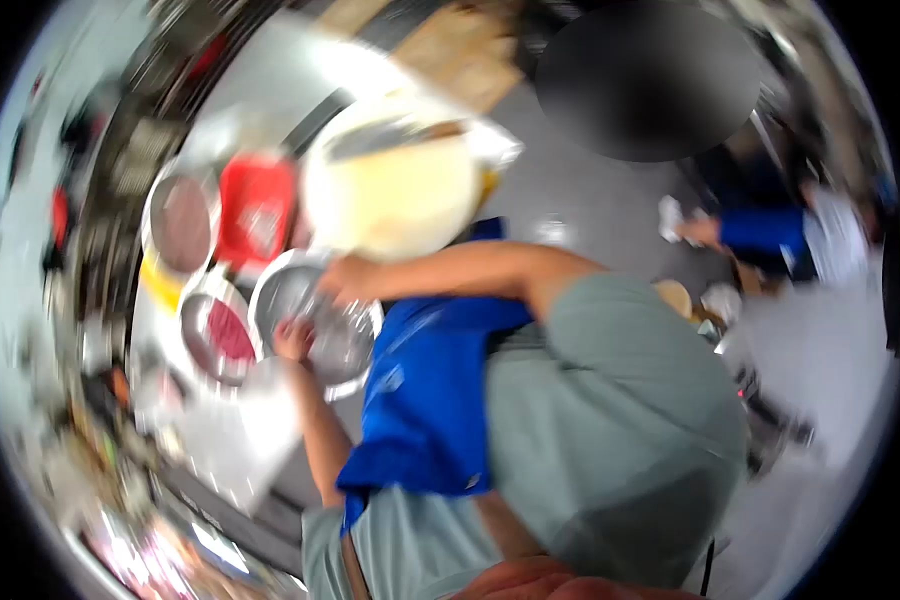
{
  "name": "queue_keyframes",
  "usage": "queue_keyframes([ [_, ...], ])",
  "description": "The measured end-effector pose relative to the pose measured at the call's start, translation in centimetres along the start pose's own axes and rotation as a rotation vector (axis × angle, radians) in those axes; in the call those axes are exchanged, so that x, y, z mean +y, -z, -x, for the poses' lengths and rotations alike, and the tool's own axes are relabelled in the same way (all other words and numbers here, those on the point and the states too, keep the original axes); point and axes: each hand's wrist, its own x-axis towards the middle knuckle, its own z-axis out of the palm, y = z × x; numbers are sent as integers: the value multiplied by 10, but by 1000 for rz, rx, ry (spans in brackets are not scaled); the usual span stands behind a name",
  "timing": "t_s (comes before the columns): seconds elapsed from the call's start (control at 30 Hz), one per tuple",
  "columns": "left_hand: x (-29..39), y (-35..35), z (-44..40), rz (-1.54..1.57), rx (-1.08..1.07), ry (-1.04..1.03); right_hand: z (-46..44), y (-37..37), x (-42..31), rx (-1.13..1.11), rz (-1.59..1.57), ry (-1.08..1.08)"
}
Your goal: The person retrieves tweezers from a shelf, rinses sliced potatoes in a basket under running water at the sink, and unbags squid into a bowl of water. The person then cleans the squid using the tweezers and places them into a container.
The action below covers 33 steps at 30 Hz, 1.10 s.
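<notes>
A round metal bowl (340, 335) stands on the work table in front of me, with something shiny in it that I cannot make out. My right hand (350, 280) reaches over the bowl's edge with its fingers pointing down into it. Deeper inside the bowl, on the other side, is my left hand (295, 340). Motion blurs both hands, so their fingers and anything in them are unclear. Touching or close beside this bowl sits a smaller bowl (195, 345) with a dark pink piece (231, 331) in it, perhaps meat.
Above the bowls lies a thick round yellowish chopping board (400, 205), with a wooden-handled cleaver (385, 140) on it. A red plastic basket (232, 205) and a bowl of brownish-pink stuff (181, 225) stand alongside. Another person (835, 240) is off at the right.
</notes>
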Motion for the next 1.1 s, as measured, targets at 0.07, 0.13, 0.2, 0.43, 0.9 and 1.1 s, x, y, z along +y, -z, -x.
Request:
queue_keyframes([
  [0.07, -1, -9, 35, -122, 75, 29, 4, 2, 2, 38, 87, -14],
  [0.13, -36, 3, 23, -311, 20, -42, 10, 17, 2, 1, 162, 58],
  [0.2, -47, 2, 36, -773, 161, -244, 21, 26, -22, 40, 139, -16],
  [0.43, -26, -67, 77, -1364, 340, -362, 14, 29, -22, -28, 129, -29],
  [0.9, -52, -69, 49, -1193, 153, -535, 13, 21, -24, -50, 153, -27],
  [1.1, -36, -62, 69, -837, 25, -462, 15, 36, -38, -57, 116, -102],
])
